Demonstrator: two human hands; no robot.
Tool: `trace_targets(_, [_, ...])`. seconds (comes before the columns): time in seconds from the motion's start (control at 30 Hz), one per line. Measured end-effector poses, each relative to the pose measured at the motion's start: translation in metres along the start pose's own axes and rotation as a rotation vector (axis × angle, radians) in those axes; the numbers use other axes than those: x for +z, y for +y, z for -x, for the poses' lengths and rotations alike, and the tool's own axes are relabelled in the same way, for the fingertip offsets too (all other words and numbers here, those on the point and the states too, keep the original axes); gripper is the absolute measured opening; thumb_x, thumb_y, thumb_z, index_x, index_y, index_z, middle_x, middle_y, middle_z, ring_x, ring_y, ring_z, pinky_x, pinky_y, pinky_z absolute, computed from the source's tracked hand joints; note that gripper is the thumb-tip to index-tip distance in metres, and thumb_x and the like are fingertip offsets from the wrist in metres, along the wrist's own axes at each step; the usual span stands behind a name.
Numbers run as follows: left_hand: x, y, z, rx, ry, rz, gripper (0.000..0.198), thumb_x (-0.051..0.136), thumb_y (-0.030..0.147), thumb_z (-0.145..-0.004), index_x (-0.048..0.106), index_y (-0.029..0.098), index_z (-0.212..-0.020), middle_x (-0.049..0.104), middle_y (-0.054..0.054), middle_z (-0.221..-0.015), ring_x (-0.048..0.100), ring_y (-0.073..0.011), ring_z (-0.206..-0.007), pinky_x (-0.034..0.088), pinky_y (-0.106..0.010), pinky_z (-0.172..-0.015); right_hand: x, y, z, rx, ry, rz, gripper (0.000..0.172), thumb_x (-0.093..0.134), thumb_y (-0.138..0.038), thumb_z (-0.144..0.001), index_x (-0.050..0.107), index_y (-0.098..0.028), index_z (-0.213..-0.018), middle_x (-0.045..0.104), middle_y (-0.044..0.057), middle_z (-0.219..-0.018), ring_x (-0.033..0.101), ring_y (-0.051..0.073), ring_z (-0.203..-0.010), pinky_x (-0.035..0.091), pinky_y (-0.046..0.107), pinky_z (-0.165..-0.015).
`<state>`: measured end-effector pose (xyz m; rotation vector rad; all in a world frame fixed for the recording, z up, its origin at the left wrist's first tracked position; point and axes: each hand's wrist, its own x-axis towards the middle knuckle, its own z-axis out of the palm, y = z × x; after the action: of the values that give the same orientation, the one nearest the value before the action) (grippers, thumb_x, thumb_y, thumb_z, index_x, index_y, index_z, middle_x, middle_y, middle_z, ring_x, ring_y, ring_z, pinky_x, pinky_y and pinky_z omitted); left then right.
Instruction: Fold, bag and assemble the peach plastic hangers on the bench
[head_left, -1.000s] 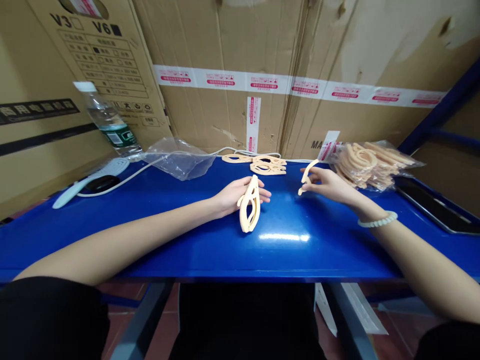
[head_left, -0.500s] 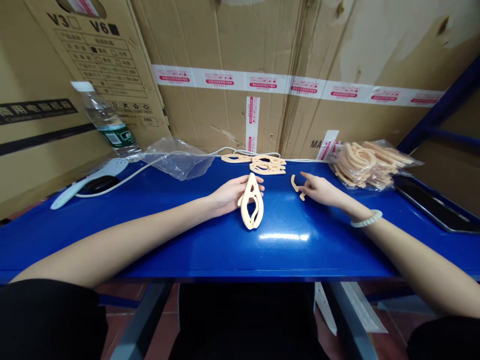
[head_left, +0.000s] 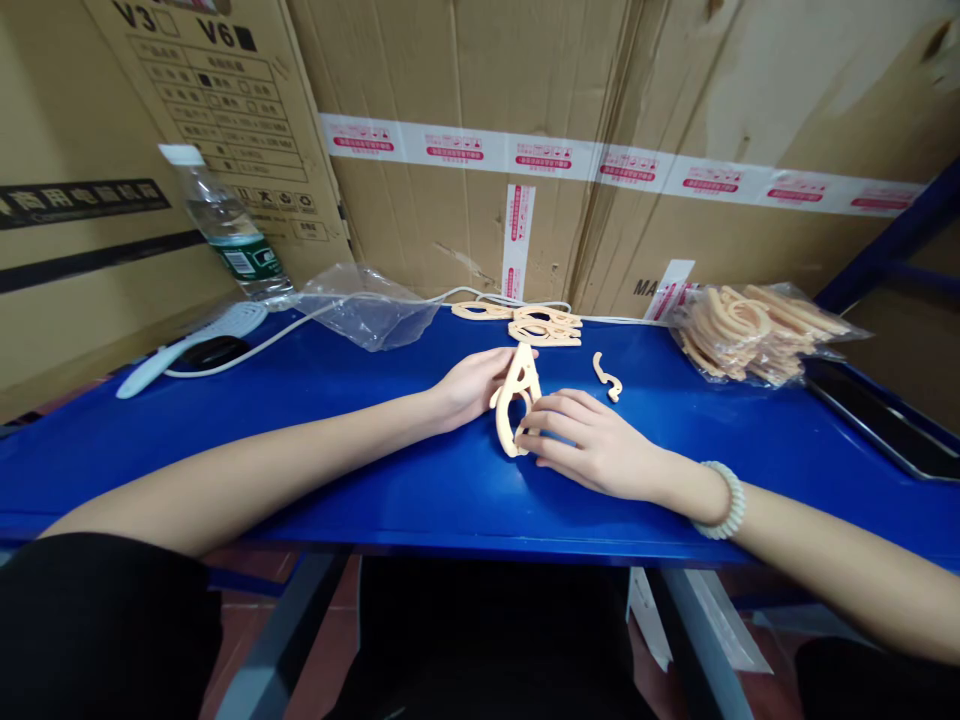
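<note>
A peach plastic folding clothes hanger, folded into a narrow loop, is tilted up above the table. My left hand grips it near its pointed top, with some fingers hidden behind it. From the right, my right hand has its bent fingers on the hanger's lower end, covering part of that side. A small curved hanger hook lies loose just beyond my right hand. Farther back, several more folded hangers lie flat against the cardboard.
Clear bags of peach hangers and a black phone are at the right. Leftward are a water bottle, a pale hairbrush, a black mouse and an empty plastic bag. Cardboard boxes wall the blue table's back.
My right hand has come from beside the loose hook to the hanger's lower end, leaving the hook on the table. My left hand still holds the hanger. The view has shifted slightly.
</note>
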<state>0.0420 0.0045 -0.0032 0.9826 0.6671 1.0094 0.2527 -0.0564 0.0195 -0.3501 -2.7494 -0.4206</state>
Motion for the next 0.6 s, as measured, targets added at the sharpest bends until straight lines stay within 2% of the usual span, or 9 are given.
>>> trace_targets(0.1, [0.002,-0.003,0.004,0.036,-0.023,-0.034,0.03,0.063,0.037,-0.097,0.073,0.009,-0.098,0.075,-0.012,-0.091,0.069,-0.019,-0.081,0.055,-0.03,-0.078,0.004,0.005,0.005,0.031,0.009,0.007,0.021,0.05,-0.019,-0.105,0.066,-0.016,-0.119,0.07,0.012,-0.116,0.058,0.026,-0.118,0.047,0.045,-0.101])
trace_targets(0.23, [0.005,-0.009,0.012,0.141,-0.125,-0.25,0.025,0.078,0.03,-0.085,0.072,0.012,-0.102,0.075,-0.008,-0.092,0.069,-0.0178,-0.077,0.055,-0.028,-0.076,0.006,0.01,0.008,0.081,0.039,0.079,0.02,0.048,-0.018,-0.105,0.068,-0.019,-0.106,0.07,0.011,-0.113,0.058,0.025,-0.111,0.049,0.044,-0.095])
trace_targets(0.33, [0.005,-0.011,0.015,0.196,-0.125,-0.344,0.027,0.078,0.03,-0.085,0.069,0.014,-0.104,0.075,-0.007,-0.089,0.07,-0.018,-0.073,0.055,-0.028,-0.072,0.007,0.007,0.006,0.082,0.024,0.169,0.023,0.046,-0.014,-0.104,0.068,-0.02,-0.1,0.069,0.011,-0.109,0.058,0.025,-0.106,0.045,0.046,-0.099])
trace_targets(0.47, [0.006,-0.01,0.018,0.261,-0.081,-0.319,0.028,0.075,0.034,-0.088,0.062,0.014,-0.102,0.073,-0.005,-0.08,0.07,-0.0184,-0.07,0.057,-0.029,-0.069,0.006,0.005,0.005,0.179,-0.069,0.285,0.026,0.042,-0.013,-0.103,0.068,-0.019,-0.102,0.068,0.013,-0.107,0.056,0.028,-0.102,0.039,0.051,-0.104])
trace_targets(0.6, [0.01,-0.008,0.022,0.337,-0.069,-0.342,0.02,0.07,0.03,-0.092,0.055,0.017,-0.097,0.07,-0.002,-0.076,0.067,-0.0156,-0.069,0.052,-0.024,-0.066,0.005,0.01,0.009,0.324,-0.196,0.342,0.023,0.044,-0.012,-0.099,0.066,-0.019,-0.096,0.067,0.009,-0.088,0.056,0.024,-0.083,0.035,0.046,-0.099])
